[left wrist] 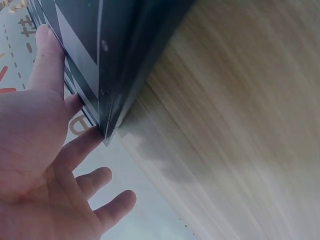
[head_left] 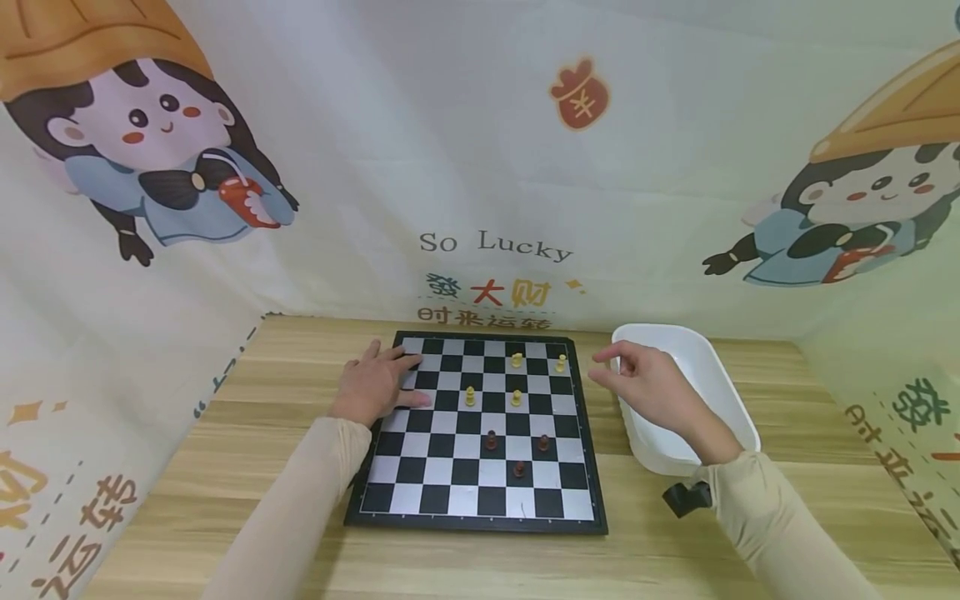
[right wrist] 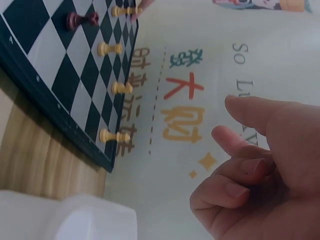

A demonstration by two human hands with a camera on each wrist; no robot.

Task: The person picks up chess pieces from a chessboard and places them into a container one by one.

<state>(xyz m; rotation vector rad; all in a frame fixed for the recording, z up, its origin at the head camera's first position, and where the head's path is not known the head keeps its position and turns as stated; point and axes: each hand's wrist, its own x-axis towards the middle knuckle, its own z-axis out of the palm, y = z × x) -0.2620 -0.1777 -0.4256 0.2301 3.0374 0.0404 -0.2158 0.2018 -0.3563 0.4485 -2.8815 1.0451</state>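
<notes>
A chessboard point(head_left: 492, 433) with black and white squares lies flat on the wooden table. On its left edge rests my left hand point(head_left: 372, 385), fingers spread, with the thumb and index finger over the squares. Several pale yellow chess pieces point(head_left: 470, 397) stand on the far half. Three dark red pieces point(head_left: 491, 440) stand nearer to me. My right hand point(head_left: 651, 387) hovers over the rim of a white plastic bin point(head_left: 723, 392), just right of the board. Its thumb and index finger are apart with nothing between them; in the right wrist view the other fingers curl loosely.
The white bin stands on the table point(head_left: 795, 500) to the right of the board. A printed cloth point(head_left: 495, 150) with cartoon figures and lettering hangs behind and at both sides. A black strap point(head_left: 686, 498) sits at my right wrist.
</notes>
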